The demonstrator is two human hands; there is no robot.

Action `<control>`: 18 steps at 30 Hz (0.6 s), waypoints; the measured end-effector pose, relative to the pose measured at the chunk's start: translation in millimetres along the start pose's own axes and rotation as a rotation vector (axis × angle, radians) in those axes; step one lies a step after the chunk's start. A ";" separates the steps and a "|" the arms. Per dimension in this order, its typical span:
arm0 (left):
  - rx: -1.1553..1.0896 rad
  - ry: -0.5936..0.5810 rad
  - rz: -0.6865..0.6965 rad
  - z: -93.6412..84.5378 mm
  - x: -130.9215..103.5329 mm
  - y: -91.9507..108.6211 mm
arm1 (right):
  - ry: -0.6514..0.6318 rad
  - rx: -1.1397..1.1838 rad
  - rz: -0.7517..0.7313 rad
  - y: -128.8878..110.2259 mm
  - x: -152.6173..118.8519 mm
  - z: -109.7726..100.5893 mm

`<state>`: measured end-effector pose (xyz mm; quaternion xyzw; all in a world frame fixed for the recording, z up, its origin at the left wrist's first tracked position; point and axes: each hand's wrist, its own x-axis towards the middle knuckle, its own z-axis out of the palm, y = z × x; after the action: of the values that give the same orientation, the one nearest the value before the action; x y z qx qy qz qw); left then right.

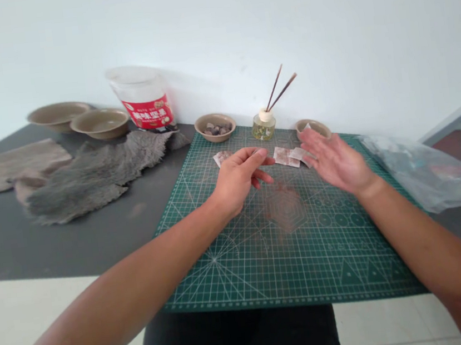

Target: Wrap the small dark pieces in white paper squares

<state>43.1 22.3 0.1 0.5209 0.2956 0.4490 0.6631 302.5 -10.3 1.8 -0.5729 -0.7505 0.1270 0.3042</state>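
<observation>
My left hand hovers over the green cutting mat, its fingers loosely bent and apart, with nothing visible in them. Partly behind it lies a small whitish sachet with brownish stains. My right hand, slightly blurred, is raised with its fingers stretched out. Between the hands, farther back, lie a flat brown-stained sachet and another sachet overlapping it, near my right fingers. Behind the right hand stands a small bowl with a whitish piece showing at its edge. Reddish-brown dust marks the mat.
A bowl with dark chunks and a reed diffuser stand at the mat's back edge. Leftward are two tan bowls, a plastic tub and grey cloths. A clear plastic bag lies at right.
</observation>
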 end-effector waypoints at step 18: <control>-0.120 0.406 0.102 -60.1 46.5 11.8 | -0.162 -0.099 -0.306 -68.0 18.3 55.2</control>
<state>7.6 90.5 -2.1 0.3936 0.3690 0.5946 0.5961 213.2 -5.6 0.9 -0.4542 -0.8562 0.0880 0.2299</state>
